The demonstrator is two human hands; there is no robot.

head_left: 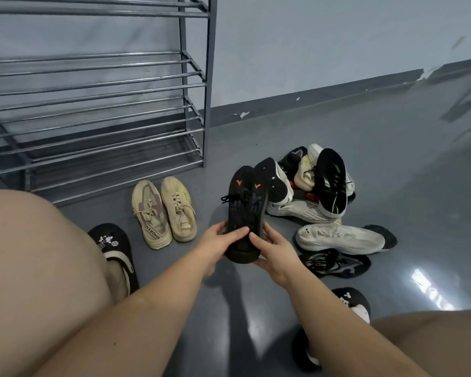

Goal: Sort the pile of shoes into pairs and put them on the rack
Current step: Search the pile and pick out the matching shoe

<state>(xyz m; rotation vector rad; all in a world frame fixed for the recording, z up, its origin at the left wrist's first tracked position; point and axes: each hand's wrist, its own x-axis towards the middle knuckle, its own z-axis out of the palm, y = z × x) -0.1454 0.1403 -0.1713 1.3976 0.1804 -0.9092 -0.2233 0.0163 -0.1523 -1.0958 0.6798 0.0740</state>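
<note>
Closest to me, the left hand (220,242) and right hand (273,253) both curl round the heels of two black knit sneakers with orange marks (246,210), pressed sole to sole, seemingly to carry them as a matched pair. Beyond lie beige lace-up trainers (163,212), already paired, the mixed pile of shoes (316,186), then the bare grey metal rack (98,110).

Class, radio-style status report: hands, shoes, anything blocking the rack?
Left hand and right hand both gripping black shoes, held together. Beige pair on floor before rack. Pile unsorted, right.
</note>
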